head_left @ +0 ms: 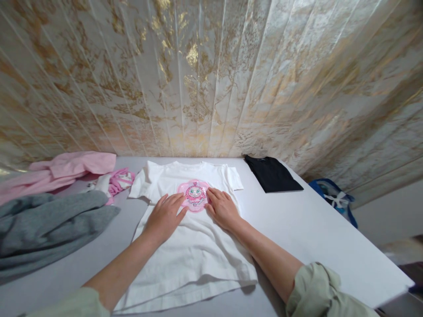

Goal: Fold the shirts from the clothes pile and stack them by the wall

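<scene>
A white short-sleeved T-shirt (198,255) lies spread on the table, its neck toward the curtain and its hem toward me. On its chest is a pink, shiny print (195,196) with a face-like figure. My left hand (167,215) rests flat on the shirt at the left edge of the print, fingers stretched out. At the print's right edge my right hand (223,208) lies flat too, fingers extended. Neither hand grips the cloth. Wrinkles run across the shirt below the hands, and the lower hem is slightly uneven.
A folded black garment (272,174) lies at the table's back right. On the left are a grey garment (53,224), a pink garment (76,165) and a pink-and-white patterned cloth (117,182). A blue-edged bag (337,198) stands beyond the right edge of the white table (317,237). A gold-patterned curtain (198,88) hangs behind.
</scene>
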{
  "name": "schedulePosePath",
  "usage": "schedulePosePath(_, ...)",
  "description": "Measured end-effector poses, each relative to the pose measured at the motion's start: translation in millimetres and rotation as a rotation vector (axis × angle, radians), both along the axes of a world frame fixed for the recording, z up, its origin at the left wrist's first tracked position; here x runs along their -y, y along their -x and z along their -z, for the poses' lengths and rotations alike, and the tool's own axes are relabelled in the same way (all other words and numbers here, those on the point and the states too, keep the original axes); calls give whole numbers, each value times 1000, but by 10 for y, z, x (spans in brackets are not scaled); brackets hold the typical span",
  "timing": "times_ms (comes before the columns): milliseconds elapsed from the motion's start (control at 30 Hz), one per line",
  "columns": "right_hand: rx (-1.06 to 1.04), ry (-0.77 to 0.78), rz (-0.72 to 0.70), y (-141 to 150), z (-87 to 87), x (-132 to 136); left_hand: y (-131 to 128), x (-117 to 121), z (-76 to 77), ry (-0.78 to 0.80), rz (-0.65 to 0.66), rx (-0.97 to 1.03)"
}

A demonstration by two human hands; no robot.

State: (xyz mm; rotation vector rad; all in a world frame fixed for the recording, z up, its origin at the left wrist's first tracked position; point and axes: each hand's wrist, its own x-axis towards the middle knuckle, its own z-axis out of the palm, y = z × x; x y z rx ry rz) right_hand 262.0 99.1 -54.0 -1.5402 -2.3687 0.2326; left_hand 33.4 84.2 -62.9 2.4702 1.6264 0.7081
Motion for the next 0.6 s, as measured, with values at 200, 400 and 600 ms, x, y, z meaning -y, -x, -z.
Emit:
schedulePosePath(200,37,-24,17,15,15,9,10,-29,19,-36,-25,-6)
schedulePosePath(400,95,-16,58,14,28,35,74,33,-90,-127,-112,-53)
schedulePosePath(600,135,-5,110,24,53,58,600,409,-311,35,-314,-171)
